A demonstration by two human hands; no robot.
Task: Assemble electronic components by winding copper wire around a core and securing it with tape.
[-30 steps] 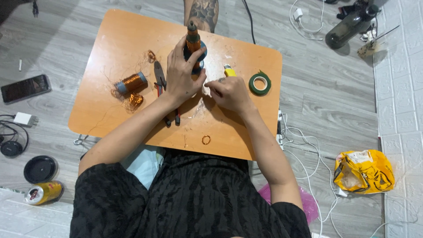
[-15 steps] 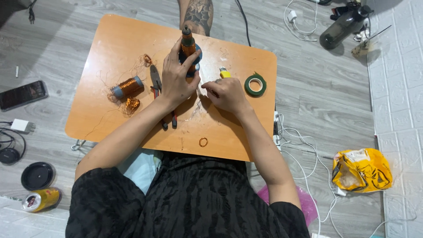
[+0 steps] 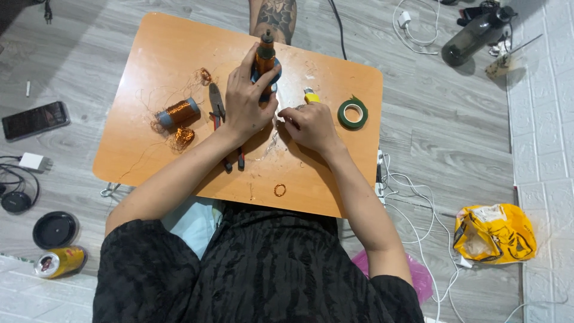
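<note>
My left hand (image 3: 246, 101) grips a small motor rotor (image 3: 265, 60) wound with copper wire, held upright on the orange table (image 3: 167, 54). My right hand (image 3: 310, 124) sits just to its right, fingers pinched on a thin copper wire that runs toward the rotor. Pliers with red and black handles (image 3: 216, 107) lie partly under my left wrist. A spool of copper wire (image 3: 176, 112) and a tangle of loose wire (image 3: 183, 136) lie to the left.
A green tape roll (image 3: 353, 113), a yellow-tipped tool (image 3: 311, 96) and a small wire ring (image 3: 280, 190) lie on the table. On the floor: a phone (image 3: 33, 119), charger (image 3: 31, 161), can (image 3: 60, 261), black lid (image 3: 54, 229), yellow bag (image 3: 494, 233), dark bottle (image 3: 472, 36), white cables (image 3: 412, 209). A tattooed leg (image 3: 275, 15) is beyond the table.
Both hands stay on the rotor and wire with only slight finger shifts. The view has drifted a little, so the table sits slightly lower and further left in frame.
</note>
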